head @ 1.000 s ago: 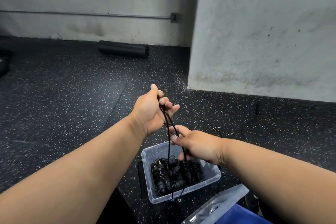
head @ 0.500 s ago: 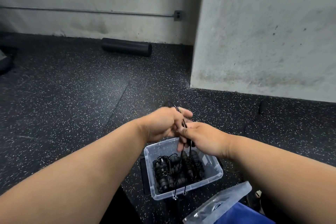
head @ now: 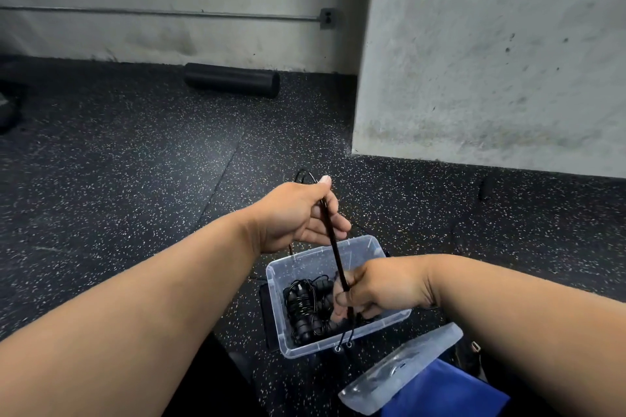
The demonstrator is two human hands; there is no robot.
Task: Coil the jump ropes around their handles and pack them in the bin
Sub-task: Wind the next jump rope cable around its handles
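A doubled black jump rope (head: 333,240) runs taut between my two hands. My left hand (head: 298,217) pinches its upper part above the bin, with a small loop poking out past the thumb. My right hand (head: 376,288) grips the lower part over the clear plastic bin (head: 364,247). Two rope ends with metal eyelets hang below my right hand at the bin's near rim. Several coiled black jump ropes (head: 306,308) lie inside the bin, partly hidden by my right hand.
The bin's clear lid (head: 399,369) lies near right on something blue (head: 447,393). A black foam roller (head: 232,79) rests by the far wall. A concrete pillar (head: 491,54) stands at the right. The floor is black speckled rubber.
My hands, which were close together half a second ago, have pulled apart: the left rose and the right dropped toward the bin, stretching the rope straight between them.
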